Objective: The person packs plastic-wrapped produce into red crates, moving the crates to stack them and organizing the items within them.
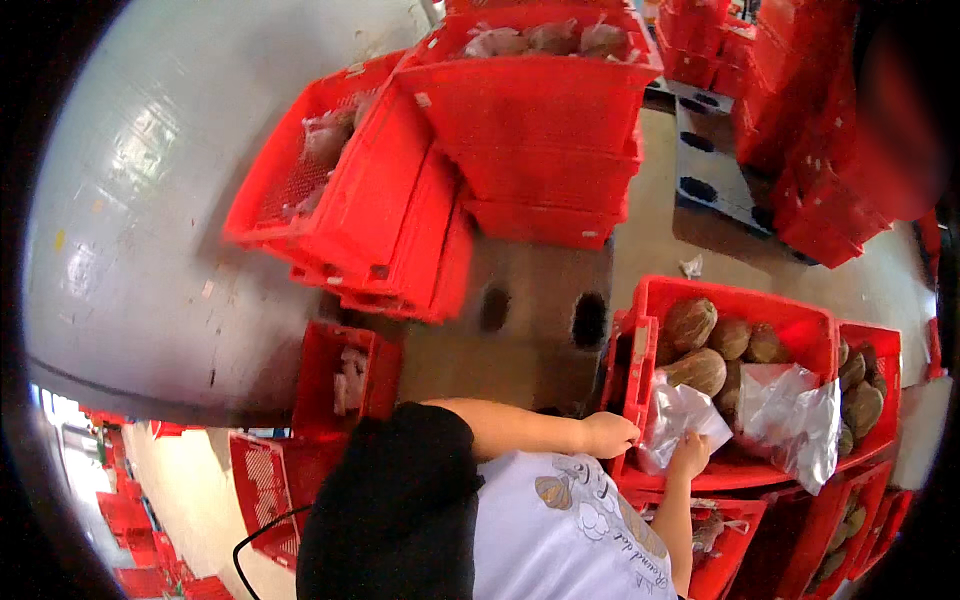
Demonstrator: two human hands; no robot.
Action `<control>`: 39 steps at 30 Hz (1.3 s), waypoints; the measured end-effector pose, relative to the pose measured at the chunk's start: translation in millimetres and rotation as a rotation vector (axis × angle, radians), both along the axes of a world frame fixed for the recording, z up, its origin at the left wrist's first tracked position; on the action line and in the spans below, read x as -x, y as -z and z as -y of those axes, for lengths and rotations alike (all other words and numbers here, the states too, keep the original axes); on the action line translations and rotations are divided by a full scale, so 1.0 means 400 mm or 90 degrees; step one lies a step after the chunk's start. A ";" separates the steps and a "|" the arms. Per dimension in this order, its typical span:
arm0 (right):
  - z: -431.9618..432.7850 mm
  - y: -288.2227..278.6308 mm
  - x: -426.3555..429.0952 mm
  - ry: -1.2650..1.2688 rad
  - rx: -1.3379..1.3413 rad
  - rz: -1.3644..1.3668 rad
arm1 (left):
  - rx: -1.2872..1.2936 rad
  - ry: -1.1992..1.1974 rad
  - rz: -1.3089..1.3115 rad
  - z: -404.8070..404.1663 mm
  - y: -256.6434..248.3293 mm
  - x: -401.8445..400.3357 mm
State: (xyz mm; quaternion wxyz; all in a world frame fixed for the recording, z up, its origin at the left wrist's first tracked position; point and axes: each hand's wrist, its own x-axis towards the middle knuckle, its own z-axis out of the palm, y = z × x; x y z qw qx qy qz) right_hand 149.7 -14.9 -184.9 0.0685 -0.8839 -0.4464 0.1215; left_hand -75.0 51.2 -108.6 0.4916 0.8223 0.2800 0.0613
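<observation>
Over the near left corner of a red plastic crate (750, 292), my right hand (688, 456) pinches a clear plastic bag (664, 420). My left hand (611, 435) has its fingers curled at the crate's rim, by the bag's left edge; its fingertips appear to hold that edge. The bag looks flat and thin. Several brownish-green, oblong gourd-like vegetables (701, 371) lie inside the crate. A second heap of clear plastic bags (787, 412) covers some of them and hangs over the near rim.
Another crate of dark vegetables (862, 401) adjoins on the right. Stacked red crates (525, 112) with bagged vegetables stand ahead, beside a tilted-looking crate stack (322, 187). A pallet with dark holes (540, 300) lies on the floor. Further red crates (705, 540) sit below my right arm.
</observation>
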 end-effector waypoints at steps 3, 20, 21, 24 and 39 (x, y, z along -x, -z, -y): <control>0.037 0.023 -0.028 0.003 0.018 0.006 | -0.122 0.087 0.045 -0.043 -0.034 -0.068; 0.059 -0.157 0.030 -0.073 -0.348 0.156 | -0.237 0.242 -0.096 -0.019 0.162 -0.224; 0.033 -0.197 0.056 -0.100 -0.387 0.194 | -0.269 0.177 -0.010 -0.007 0.195 -0.203; 0.017 -0.176 0.077 -0.063 -0.358 -0.058 | -0.136 0.168 -0.124 -0.027 0.139 -0.226; 0.162 -0.187 0.059 0.103 -0.359 -0.361 | -0.375 0.179 -0.334 -0.072 0.151 -0.282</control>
